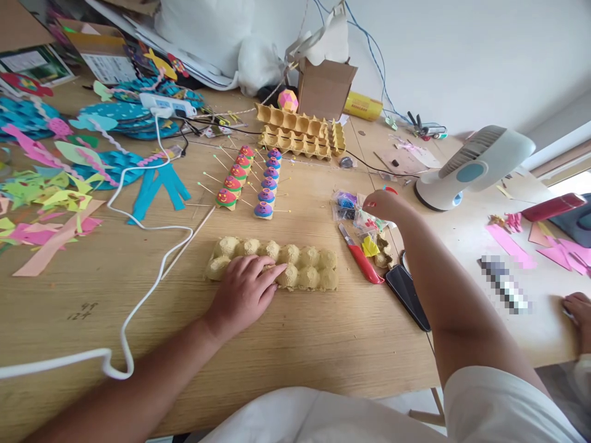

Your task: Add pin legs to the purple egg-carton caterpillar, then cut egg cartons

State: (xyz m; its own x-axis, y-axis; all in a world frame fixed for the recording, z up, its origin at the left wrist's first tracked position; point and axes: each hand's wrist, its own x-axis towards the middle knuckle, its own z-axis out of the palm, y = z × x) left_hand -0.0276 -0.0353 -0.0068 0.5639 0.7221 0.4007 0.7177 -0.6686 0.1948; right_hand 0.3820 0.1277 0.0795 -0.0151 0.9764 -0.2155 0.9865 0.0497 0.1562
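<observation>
An upturned, unpainted egg carton lies in front of me with its bumps facing up. Across its left half rests my left hand, fingers spread over the bumps. To the right, my right hand reaches down at several small plastic bags of craft bits; its fingertips are partly hidden, so any hold is unclear. Close by are a red-handled knife, a yellow scrap and a torn carton piece. Beyond the carton stand two painted caterpillars, one red and green, one blue and purple.
A black phone lies beside my right forearm. A white cable and a thin stick cross the left side. Paper strips, more egg cartons and a fan stand around. Another person's hand is at far right.
</observation>
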